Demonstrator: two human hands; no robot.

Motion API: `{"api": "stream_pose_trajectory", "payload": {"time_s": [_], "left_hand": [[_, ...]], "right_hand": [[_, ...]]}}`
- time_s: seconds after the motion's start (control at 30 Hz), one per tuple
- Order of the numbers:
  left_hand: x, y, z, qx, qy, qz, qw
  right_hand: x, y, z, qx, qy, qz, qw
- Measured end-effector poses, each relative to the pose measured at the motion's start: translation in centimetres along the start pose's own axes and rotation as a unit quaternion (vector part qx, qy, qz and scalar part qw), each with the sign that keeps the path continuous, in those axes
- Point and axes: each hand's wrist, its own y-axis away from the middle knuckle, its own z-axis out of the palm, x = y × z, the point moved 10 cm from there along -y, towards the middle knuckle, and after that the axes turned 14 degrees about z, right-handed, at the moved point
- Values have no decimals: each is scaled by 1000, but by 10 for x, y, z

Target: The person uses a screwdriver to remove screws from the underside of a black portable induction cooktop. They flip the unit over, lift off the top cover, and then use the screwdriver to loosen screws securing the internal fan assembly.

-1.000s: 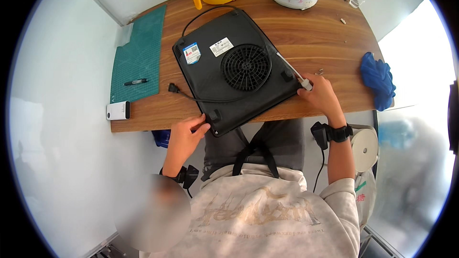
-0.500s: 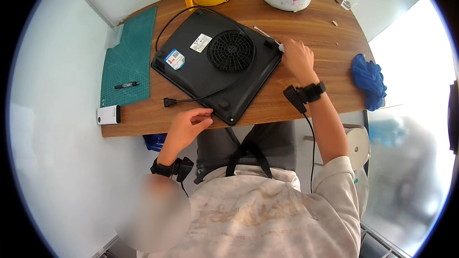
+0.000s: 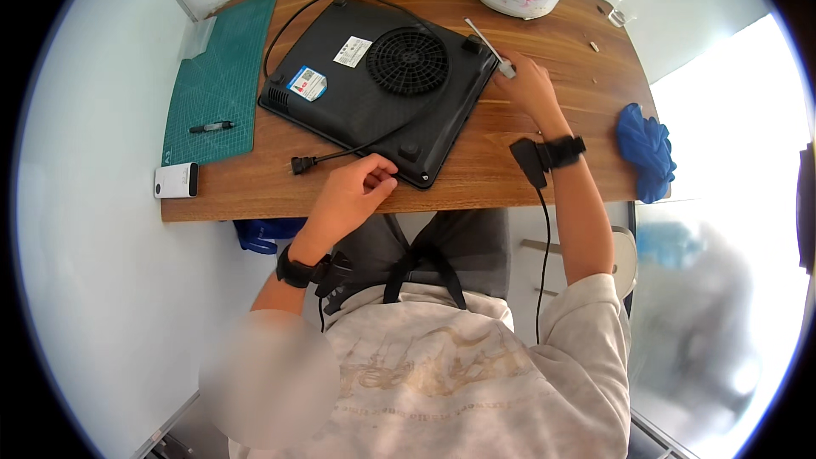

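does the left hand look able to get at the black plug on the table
Probably yes: the black plug lies on bare tabletop just beyond and left of the left hand, with nothing visible blocking the way, and that hand appears to hold nothing.

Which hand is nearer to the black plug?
Left: the left hand lies just right of the plug; the right hand is farther, at the right corner of the black appliance.

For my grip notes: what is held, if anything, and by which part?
The right hand holds a screwdriver by its handle; whether the left hand grips the black appliance is unclear.
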Motion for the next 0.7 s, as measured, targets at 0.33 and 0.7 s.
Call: {"api": "stream_pose_trajectory", "payload": {"time_s": [0.33,0.7], "left_hand": [[77,-16,21,-2,-332,279,901],[91,-20,34,-41,-377,372,847]], "right_hand": [[6,124,-39,-90,-175,104,975],[4,156,-54,-110,-208,91,968]]}}
